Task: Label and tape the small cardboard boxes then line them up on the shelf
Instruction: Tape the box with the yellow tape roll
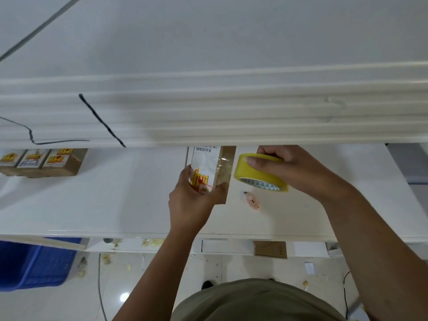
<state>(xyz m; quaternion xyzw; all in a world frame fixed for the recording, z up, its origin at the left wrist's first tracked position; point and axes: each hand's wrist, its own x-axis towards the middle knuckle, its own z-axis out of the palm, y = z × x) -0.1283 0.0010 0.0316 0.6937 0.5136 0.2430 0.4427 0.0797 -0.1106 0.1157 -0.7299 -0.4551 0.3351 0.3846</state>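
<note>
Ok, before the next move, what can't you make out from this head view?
Head view only.
The held box: far end hidden behind the upper shelf board; label print too small to read; the left hand covers the near end.
The row of labelled boxes at left: backs hidden by that board, row cut off by the frame edge, so no count.
The tape roll: the right hand covers its top; free end not visible.
</note>
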